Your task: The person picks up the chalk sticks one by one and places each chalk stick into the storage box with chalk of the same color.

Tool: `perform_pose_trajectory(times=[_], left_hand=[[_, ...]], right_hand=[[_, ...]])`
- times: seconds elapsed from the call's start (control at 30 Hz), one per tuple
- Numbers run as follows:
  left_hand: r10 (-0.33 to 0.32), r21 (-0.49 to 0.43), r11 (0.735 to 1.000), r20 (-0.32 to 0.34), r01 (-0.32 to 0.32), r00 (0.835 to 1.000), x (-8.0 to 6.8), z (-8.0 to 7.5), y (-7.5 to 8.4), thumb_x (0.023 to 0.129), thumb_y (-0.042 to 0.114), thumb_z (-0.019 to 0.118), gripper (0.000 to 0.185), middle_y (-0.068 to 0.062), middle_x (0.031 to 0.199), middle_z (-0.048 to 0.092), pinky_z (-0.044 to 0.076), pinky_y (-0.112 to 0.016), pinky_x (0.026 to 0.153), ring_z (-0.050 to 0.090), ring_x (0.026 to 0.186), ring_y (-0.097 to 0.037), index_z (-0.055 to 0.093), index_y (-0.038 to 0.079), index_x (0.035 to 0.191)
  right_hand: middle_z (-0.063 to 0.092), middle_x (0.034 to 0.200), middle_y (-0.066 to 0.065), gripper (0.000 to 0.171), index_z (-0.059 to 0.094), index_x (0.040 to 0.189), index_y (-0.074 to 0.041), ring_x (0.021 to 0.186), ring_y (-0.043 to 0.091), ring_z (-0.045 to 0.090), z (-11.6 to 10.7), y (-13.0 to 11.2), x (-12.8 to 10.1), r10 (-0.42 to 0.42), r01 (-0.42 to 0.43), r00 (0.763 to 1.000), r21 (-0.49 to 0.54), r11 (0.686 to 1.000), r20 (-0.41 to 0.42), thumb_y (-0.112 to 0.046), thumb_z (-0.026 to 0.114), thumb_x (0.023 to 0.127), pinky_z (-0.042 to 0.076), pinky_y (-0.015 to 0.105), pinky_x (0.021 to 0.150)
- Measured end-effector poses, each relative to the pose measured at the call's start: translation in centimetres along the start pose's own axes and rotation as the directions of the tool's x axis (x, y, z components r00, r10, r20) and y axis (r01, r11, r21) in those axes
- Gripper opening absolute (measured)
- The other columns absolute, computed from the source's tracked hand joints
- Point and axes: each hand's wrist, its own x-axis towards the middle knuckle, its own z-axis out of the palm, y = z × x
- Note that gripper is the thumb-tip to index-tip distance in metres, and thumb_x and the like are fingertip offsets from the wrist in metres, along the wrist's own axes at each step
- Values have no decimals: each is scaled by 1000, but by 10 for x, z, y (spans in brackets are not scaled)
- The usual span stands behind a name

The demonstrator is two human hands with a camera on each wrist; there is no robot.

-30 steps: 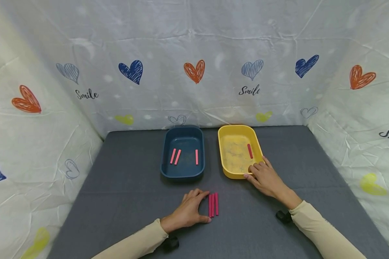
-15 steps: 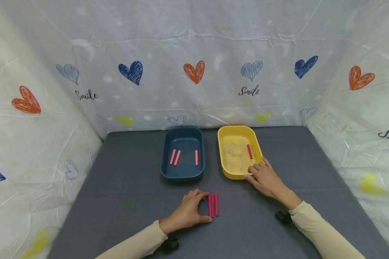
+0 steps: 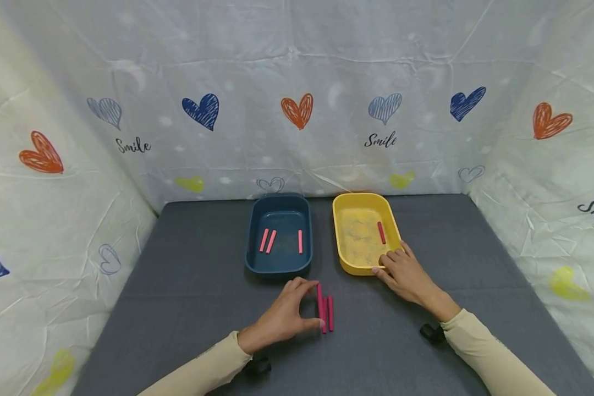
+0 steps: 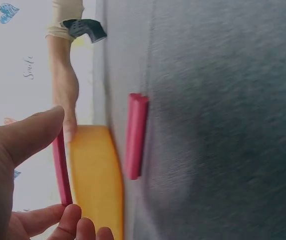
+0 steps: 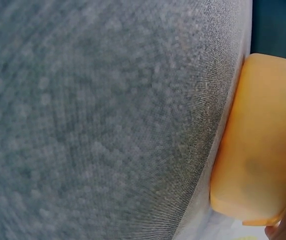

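Observation:
My left hand pinches a dark pink stick by its two ends, thumb on one and fingertips on the other. In the left wrist view the stick is up off the cloth. Two like dark pink sticks lie side by side on the grey cloth, just right of that hand. My right hand grips the near right corner of a yellow tray, thumb at the outer front wall and fingers over the rim. A single darker pink stick lies inside this tray. Only a sliver of the right hand shows in the right wrist view.
Left of the yellow tray stands a dark blue tray holding three light pink sticks, one of them a light pink stick set apart at the right. A printed curtain hangs behind the grey table and along both sides.
My left hand has picked up the leftmost of three dark pink sticks and raised it off the cloth. The right hand stays at the yellow tray.

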Motion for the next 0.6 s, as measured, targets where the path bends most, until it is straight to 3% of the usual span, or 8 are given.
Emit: perform_pose_trajectory(times=[0.3,0.6], left_hand=[[40,-17,999,-46,-40,998,7,-18,19,77,45,82,81,-4,127,53,50,-40,93,50,115,-23,48,15,143],[69,51,997,-102,-64,992,19,-38,34,76,45,83,83,2,128,51,51,-37,93,46,110,-12,46,18,146]], right_hand=[[52,75,-4,21,58,86,-18,84,23,57,-2,-1,-1,3,-3,1000,0,1000,8,-36,60,97,23,62,116],[56,78,-3,21,58,87,-17,83,21,55,-3,-1,1,0,-1,1000,17,1000,12,-35,59,98,23,63,115]])
